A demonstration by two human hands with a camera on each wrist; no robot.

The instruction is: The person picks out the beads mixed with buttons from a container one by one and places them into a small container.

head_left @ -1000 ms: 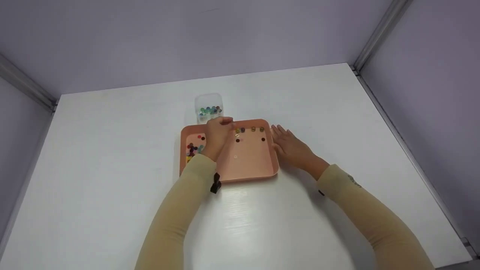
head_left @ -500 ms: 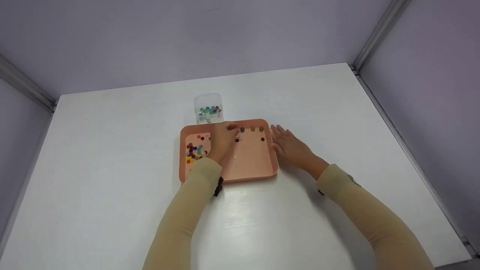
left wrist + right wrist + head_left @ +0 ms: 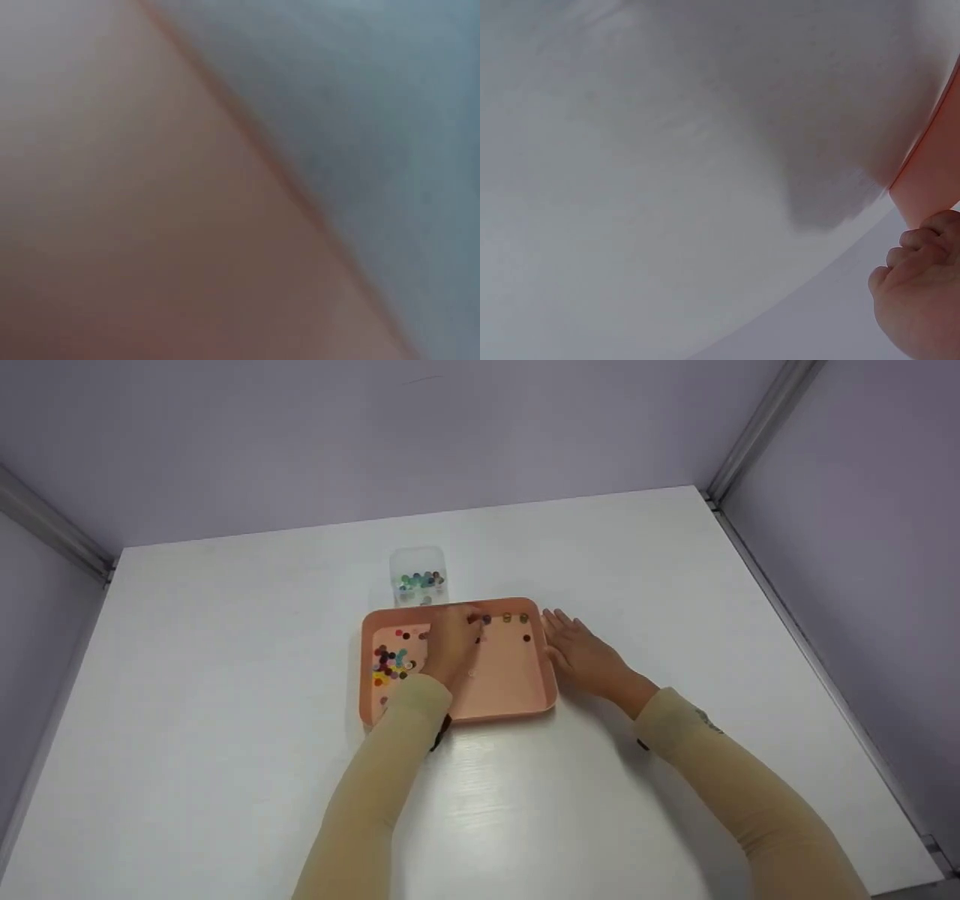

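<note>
- Your left hand (image 3: 450, 649) is inside the pink tray (image 3: 457, 711), fingertips at the far wall near the row of loose beads (image 3: 506, 619). From the head view I cannot tell whether your fingers are pinching a bead or only touching one; the left wrist view is a blur and settles nothing.
- If you do hold a bead, it is small and round: a loose pinch could let it drop, and it would likely bounce or roll across the tray floor.
- The heap of mixed beads (image 3: 391, 664) lies just beside your left wrist, in the left part of the tray. Your sleeve (image 3: 405, 712) crosses the near rim there, so dragging your arm back low could sweep beads about.
- Your right hand (image 3: 581, 654) lies flat with straight fingers against the tray's right wall, gripping nothing. The right wrist view shows the fingers touching the tray's outer wall. Ease that pressure and a push from your left hand could slide the tray on the smooth white table (image 3: 225, 697).
- The clear box (image 3: 418, 574) of beads stands just behind the tray's far rim, close to your left fingertips. A quick reach over the rim could knock it and spill it.
</note>
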